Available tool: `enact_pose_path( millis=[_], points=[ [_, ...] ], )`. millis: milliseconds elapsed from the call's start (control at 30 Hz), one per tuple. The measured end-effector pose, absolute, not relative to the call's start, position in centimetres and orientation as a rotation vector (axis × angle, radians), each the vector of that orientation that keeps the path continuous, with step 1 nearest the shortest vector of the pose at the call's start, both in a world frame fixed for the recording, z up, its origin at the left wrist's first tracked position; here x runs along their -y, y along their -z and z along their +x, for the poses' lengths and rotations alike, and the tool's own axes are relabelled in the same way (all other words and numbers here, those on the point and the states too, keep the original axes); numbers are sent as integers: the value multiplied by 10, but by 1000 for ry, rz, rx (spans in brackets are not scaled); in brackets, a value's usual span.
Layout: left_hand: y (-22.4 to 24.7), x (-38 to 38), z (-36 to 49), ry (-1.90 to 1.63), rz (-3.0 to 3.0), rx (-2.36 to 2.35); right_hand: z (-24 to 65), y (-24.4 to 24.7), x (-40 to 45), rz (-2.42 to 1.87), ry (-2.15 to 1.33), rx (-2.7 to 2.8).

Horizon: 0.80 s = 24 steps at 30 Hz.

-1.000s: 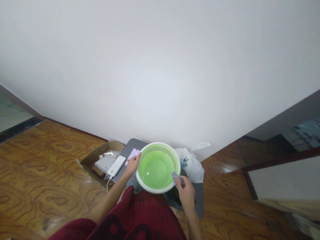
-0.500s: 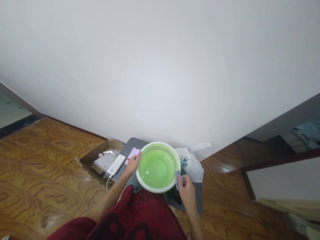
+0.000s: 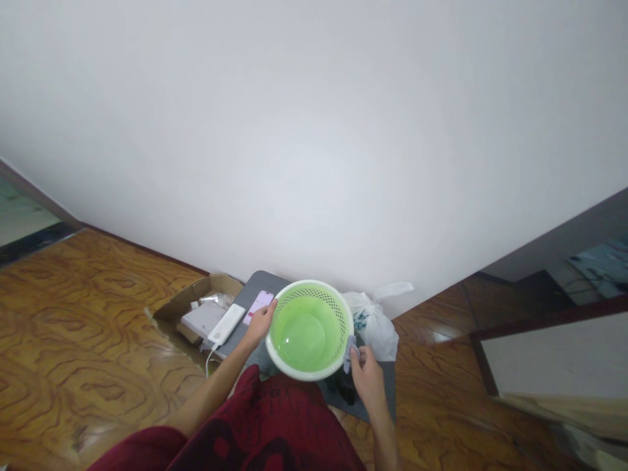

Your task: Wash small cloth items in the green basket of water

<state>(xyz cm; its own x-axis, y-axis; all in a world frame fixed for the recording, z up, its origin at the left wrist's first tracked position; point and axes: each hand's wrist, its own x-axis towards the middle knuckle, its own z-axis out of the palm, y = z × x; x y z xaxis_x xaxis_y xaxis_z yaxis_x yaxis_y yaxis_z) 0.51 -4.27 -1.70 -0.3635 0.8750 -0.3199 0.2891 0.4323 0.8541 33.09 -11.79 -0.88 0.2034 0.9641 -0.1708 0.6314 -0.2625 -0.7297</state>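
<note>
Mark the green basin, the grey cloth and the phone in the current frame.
Green basin (image 3: 306, 332), head view: inner bottom.
Grey cloth (image 3: 348, 357), head view: visible part beside the thumb.
Phone (image 3: 258, 305), head view: on the lit screen.

A loose, deep red garment (image 3: 299, 425), printed in a dark tone — small marks (image 3: 275, 393) too blurred to read near its upper edge, larger rounded shapes (image 3: 220, 448) below — shows; the slim left forearm (image 3: 210, 390), right forearm (image 3: 382, 428), left hand (image 3: 261, 322) and right hand (image 3: 367, 376) are bare.
</note>
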Motion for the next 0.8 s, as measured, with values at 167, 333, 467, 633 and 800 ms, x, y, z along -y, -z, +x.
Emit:
enact_pose_path(
  millis=[167,333,467,633,800],
  points=[
    [18,44,5,-919,986,-1862,331,8,116,-1967,-864,1457],
    [15,45,5,-915,991,-1849,330,7,111,-1937,-887,1481],
    [11,45,6,-907,966,-1854,329,7,111,-1924,-863,1532],
    [8,45,7,-917,968,-1847,328,6,113,-1916,-838,1589],
    [9,45,6,-914,960,-1846,331,4,111,-1946,-734,1596]
  ],
)
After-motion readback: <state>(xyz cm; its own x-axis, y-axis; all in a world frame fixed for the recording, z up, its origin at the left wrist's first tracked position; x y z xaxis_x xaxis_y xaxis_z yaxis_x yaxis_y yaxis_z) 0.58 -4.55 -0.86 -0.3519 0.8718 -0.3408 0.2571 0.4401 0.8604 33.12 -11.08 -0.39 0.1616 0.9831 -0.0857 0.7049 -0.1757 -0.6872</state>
